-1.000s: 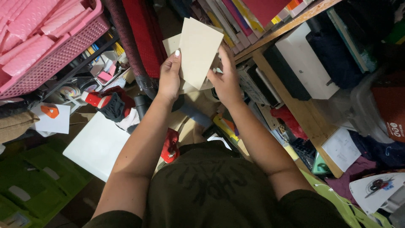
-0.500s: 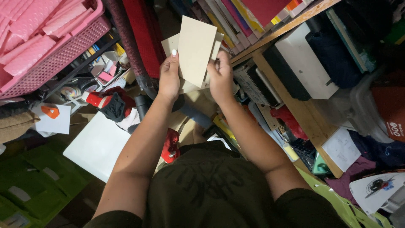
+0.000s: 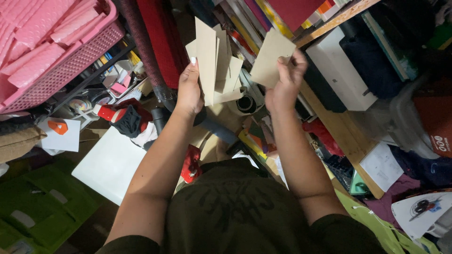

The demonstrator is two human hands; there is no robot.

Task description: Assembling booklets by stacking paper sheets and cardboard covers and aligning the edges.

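Observation:
My left hand (image 3: 189,89) grips a fanned stack of tan cardboard pieces (image 3: 214,61), held upright in front of a cluttered shelf. My right hand (image 3: 285,80) holds a single tan cardboard piece (image 3: 269,57), pulled away to the right of the stack. Both arms reach forward over my dark green shirt.
A pink basket (image 3: 70,61) of pink foam sheets sits upper left. A red fabric roll (image 3: 160,37) stands behind the stack. A wooden shelf (image 3: 339,122) with a white box (image 3: 341,75) runs along the right. A white sheet (image 3: 110,162) and green bins (image 3: 37,211) lie lower left.
The cardboard was held together as one stack by both hands. Now my right hand has drawn one piece off to the right, and the stack in my left hand has fanned out.

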